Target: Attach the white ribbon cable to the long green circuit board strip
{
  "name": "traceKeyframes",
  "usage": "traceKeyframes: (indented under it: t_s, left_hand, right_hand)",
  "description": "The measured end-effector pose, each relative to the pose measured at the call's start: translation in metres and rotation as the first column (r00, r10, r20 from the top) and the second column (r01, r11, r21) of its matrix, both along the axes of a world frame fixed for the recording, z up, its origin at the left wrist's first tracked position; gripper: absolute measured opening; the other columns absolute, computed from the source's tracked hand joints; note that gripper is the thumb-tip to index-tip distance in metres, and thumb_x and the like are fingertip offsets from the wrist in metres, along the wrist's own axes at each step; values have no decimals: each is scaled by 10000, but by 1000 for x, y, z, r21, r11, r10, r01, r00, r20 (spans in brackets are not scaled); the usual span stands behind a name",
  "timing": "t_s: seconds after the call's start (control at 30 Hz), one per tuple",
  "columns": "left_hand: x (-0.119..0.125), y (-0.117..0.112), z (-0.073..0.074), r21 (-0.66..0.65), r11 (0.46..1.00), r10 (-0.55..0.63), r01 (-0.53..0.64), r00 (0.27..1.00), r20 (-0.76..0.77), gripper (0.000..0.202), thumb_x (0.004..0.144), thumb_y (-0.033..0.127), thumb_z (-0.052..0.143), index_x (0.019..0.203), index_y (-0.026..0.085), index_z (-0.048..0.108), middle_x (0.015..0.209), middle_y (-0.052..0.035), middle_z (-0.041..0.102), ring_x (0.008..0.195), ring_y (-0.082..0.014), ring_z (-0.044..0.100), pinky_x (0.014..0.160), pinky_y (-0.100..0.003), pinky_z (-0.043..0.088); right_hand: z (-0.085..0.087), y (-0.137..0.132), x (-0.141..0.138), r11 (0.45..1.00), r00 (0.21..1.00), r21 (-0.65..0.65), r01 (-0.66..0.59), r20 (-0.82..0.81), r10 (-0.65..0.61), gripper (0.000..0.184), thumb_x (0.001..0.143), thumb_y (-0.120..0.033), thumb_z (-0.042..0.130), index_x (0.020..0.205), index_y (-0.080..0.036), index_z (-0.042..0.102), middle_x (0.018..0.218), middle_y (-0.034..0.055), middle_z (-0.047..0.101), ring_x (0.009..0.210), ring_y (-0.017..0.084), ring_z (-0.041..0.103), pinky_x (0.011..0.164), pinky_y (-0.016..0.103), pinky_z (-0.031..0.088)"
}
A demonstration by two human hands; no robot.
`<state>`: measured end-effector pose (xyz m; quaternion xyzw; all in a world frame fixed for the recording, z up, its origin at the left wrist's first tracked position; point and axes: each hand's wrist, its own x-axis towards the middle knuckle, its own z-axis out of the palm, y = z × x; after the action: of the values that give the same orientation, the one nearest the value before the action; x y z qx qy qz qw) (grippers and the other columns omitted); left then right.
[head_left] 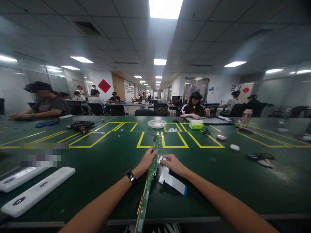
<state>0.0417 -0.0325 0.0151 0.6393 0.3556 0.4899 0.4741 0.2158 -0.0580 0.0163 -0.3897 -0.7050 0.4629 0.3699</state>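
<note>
A long, narrow green circuit board (147,191) runs from the table's front edge toward the middle, tilted slightly. My left hand (147,160) grips it from the left side, thumb on top, with a dark watch on that wrist. Just right of the board, my right hand (173,164) has its thumb and fingers pinched on a white ribbon cable (173,183). The cable is folded and hangs down to the right, ending in a blue tip. Whether its upper end is joined to the board is hidden by my fingers.
Yellow tape outlines (175,147) mark the green table. Beyond the board stands a white basket (156,124). White power strips (39,191) lie at left, a drill-like black tool (81,126) behind them. A green box (196,125) and dark cables (261,157) are at right. Co-workers sit across.
</note>
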Motion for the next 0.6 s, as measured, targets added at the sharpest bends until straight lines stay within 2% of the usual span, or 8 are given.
traceKeyframes:
  t_s: [0.3,0.47,0.6]
  left_hand:
    - [0,-2,1,15,1000,13,-12,1000,-14,409,844,465,530,1109,155,564,1011,-46,642,912,-199,568,836,-295,428]
    - [1,-5,3,13,1000,-20,20,1000,-2,434,844,477,527,1127,150,557,1003,-50,642,903,-200,572,816,-297,436]
    - [0,-6,3,-15,1000,-2,2,1000,5,425,842,472,534,1127,157,559,1023,-49,641,922,-201,572,830,-296,433]
  right_hand:
    - [7,-5,0,1000,1000,-5,-18,-25,18,259,766,-386,634,694,-139,604,581,-39,539,524,90,444,528,213,334]
    - [4,-4,0,999,999,-32,-13,-41,12,269,767,-400,634,714,-138,606,580,-37,549,514,87,446,521,209,345]
    - [4,-3,-1,1000,999,-20,-10,-31,9,242,772,-369,629,707,-137,605,576,-38,540,513,87,446,519,209,340]
